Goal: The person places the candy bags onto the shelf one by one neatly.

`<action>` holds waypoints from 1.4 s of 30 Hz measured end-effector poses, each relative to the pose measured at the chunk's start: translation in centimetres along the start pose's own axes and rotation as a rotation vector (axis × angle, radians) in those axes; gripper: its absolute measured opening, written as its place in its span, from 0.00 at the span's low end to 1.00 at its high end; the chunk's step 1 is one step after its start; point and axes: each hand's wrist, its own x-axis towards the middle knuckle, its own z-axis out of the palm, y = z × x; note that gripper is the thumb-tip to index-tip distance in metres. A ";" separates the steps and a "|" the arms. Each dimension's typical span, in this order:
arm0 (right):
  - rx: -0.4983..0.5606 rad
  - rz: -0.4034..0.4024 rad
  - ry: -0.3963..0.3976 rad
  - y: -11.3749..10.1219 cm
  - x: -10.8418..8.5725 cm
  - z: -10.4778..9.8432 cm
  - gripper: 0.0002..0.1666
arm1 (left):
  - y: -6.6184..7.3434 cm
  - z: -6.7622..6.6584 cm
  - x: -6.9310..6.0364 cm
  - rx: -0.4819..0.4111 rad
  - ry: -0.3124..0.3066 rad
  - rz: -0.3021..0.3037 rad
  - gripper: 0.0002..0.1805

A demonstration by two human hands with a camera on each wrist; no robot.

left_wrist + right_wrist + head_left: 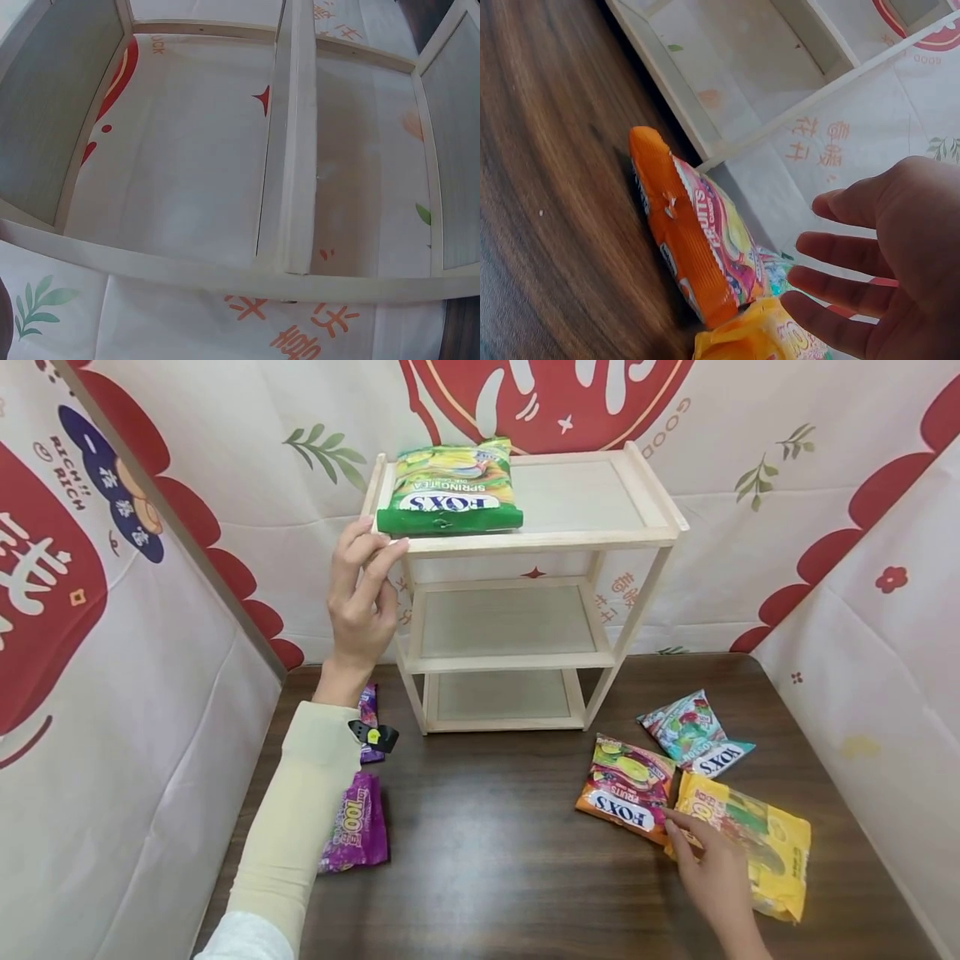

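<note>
A green Spring Tea candy bag (450,489) lies on the left part of the top board of a pale wooden three-level shelf (585,539). My left hand (362,597) is at that board's front left corner, fingertips at its edge beside the bag's lower corner; it grips nothing that I can see. The left wrist view shows mostly the shelf frame (300,150). My right hand (712,868) reaches over the table with fingers apart (840,300), next to an orange-and-red Fruits candy bag (628,785) and above a yellow bag (780,852).
A teal Fox's bag (693,731) lies behind the yellow one on the dark wooden table (480,860). Two purple packets, one in front (360,827) and one behind, lie on the left, partly hidden by my left arm. Printed cloth walls (862,568) surround the table.
</note>
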 end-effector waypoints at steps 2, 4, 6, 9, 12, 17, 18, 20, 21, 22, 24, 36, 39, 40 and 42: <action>0.008 0.019 -0.019 0.0 0.1 0.0 0.15 | 0.1 0.0 0.0 0.000 0.003 -0.007 0.26; 0.014 0.033 -0.044 0.0 0.3 0.2 0.16 | 0.2 0.0 -0.1 -0.002 0.007 -0.011 0.26; 0.007 0.041 -0.065 0.1 0.4 0.5 0.16 | 0.2 -0.1 -0.1 -0.008 0.011 -0.014 0.26; 0.003 0.031 -0.060 0.3 0.3 1.0 0.16 | 0.3 -0.2 0.0 -0.012 0.009 -0.017 0.25; -0.020 -0.017 -0.029 0.6 0.2 1.5 0.17 | 0.4 -0.1 0.0 -0.009 0.001 -0.022 0.24; -0.048 -0.121 -0.034 0.8 0.4 2.8 0.20 | 0.4 -0.3 0.0 0.009 0.001 -0.031 0.25; -0.054 -0.131 -0.043 0.8 0.4 3.1 0.20 | 0.4 -0.3 -0.1 0.011 0.000 -0.032 0.25; -0.063 -0.141 -0.061 0.8 0.4 3.5 0.20 | 0.4 -0.3 -0.1 0.015 -0.003 -0.032 0.24; -0.070 -0.143 -0.069 0.8 0.3 3.7 0.20 | 0.4 -0.2 -0.1 0.014 -0.003 -0.032 0.24; -0.077 -0.143 -0.077 0.8 0.3 3.9 0.19 | 0.4 -0.2 -0.1 0.013 -0.003 -0.031 0.24; -0.094 -0.139 -0.094 0.9 0.2 4.2 0.19 | 0.4 -0.1 -0.1 0.011 -0.002 -0.029 0.24; -0.125 -0.176 -0.087 1.1 0.2 5.5 0.12 | 0.4 0.0 0.0 -0.003 0.008 -0.025 0.25; -0.130 -0.210 -0.054 0.9 0.2 5.9 0.12 | 0.4 0.0 0.0 -0.011 0.008 -0.027 0.25; -0.128 -0.216 -0.047 0.9 0.2 6.1 0.11 | 0.4 0.0 0.0 -0.012 0.007 -0.027 0.25; -0.119 -0.213 -0.044 0.8 0.2 6.4 0.11 | 0.4 0.0 0.0 -0.012 0.000 -0.028 0.25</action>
